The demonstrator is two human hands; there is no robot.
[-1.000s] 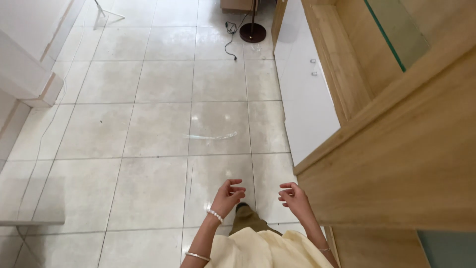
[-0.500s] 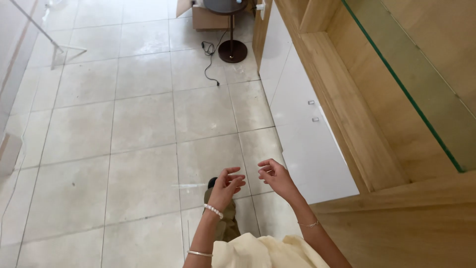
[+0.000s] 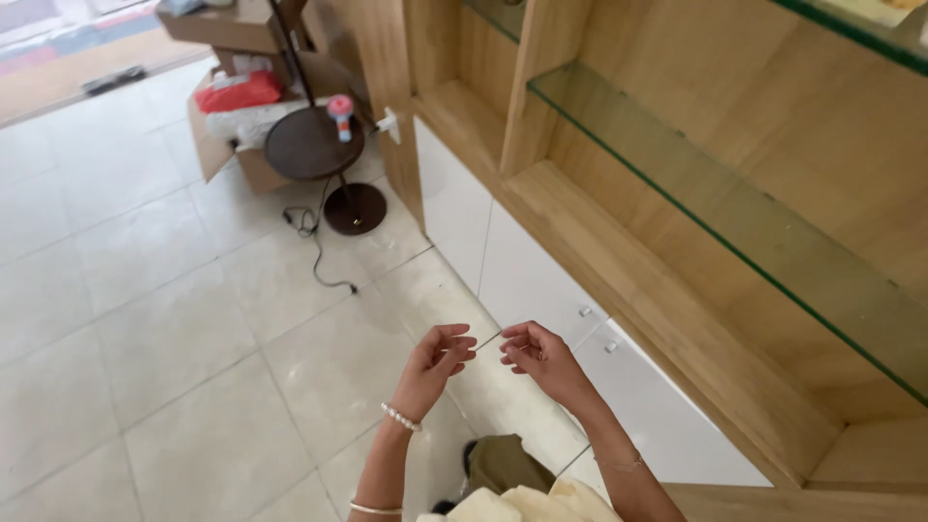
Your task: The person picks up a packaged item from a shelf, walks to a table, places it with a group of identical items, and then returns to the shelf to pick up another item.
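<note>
thread (image 3: 488,341), thin, pale, barely visible

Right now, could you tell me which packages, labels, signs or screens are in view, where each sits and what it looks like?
Cardboard box: on the floor at the upper left, behind the round table; brown, open.
Red packet: in the box, soft and crumpled.
White packet: below the red one, pale.
Small bottle: upright on the round table; pink with a blue band.
No signs or screens show.
</note>
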